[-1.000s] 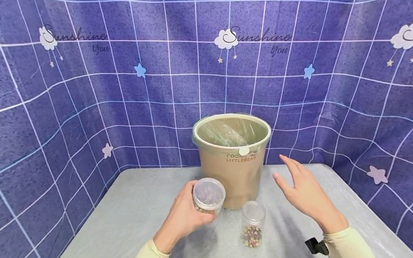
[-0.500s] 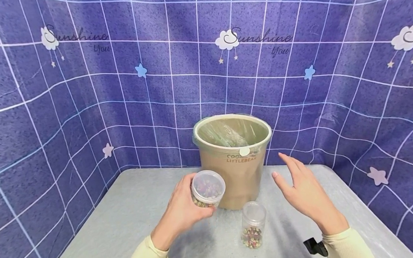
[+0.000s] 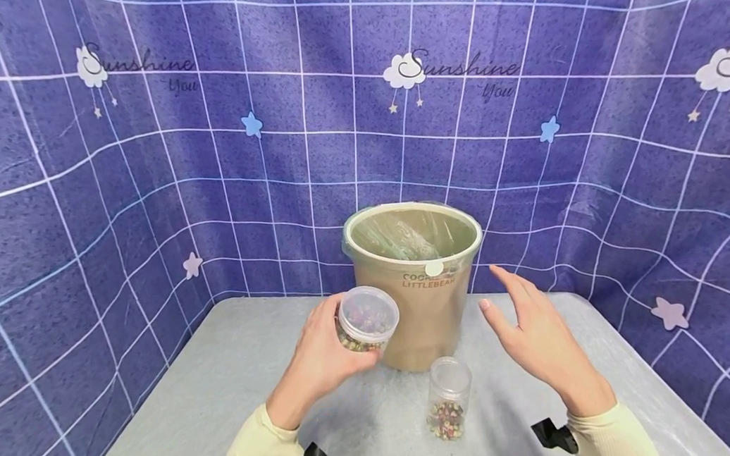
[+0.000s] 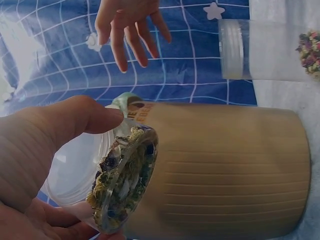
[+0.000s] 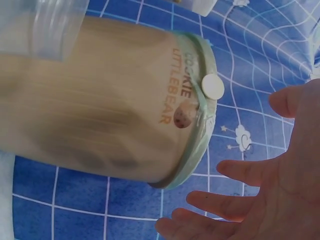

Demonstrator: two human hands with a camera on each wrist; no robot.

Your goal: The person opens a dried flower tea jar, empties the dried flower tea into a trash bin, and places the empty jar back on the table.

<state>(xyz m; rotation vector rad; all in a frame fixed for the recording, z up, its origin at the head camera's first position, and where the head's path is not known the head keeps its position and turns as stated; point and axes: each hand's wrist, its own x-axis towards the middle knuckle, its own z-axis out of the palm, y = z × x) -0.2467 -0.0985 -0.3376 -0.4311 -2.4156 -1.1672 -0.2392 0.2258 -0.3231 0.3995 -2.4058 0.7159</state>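
A clear plastic jar (image 3: 368, 317) of dried flowers is held by my left hand (image 3: 323, 351), with thumb and fingers round its sides. It hangs above the table in front of the bin, its translucent lid tilted up toward me. In the left wrist view, dried flowers (image 4: 127, 180) lie at the jar's bottom end. My right hand (image 3: 538, 336) hovers in the air right of the bin, fingers spread and holding nothing. Between the hands, a taller clear jar (image 3: 450, 399) stands on the table, partly filled with small dried rosebuds.
A beige bin (image 3: 418, 316) with a green plastic liner (image 3: 397, 236) stands behind the jars. The grey table (image 3: 236, 378) is enclosed at the back and sides by a blue gridded curtain (image 3: 284, 156). Each cream sleeve has a black strap piece near the wrist.
My left hand has risen a little with its jar, toward the bin's side. The right hand has barely shifted, and the standing jar stays in place.
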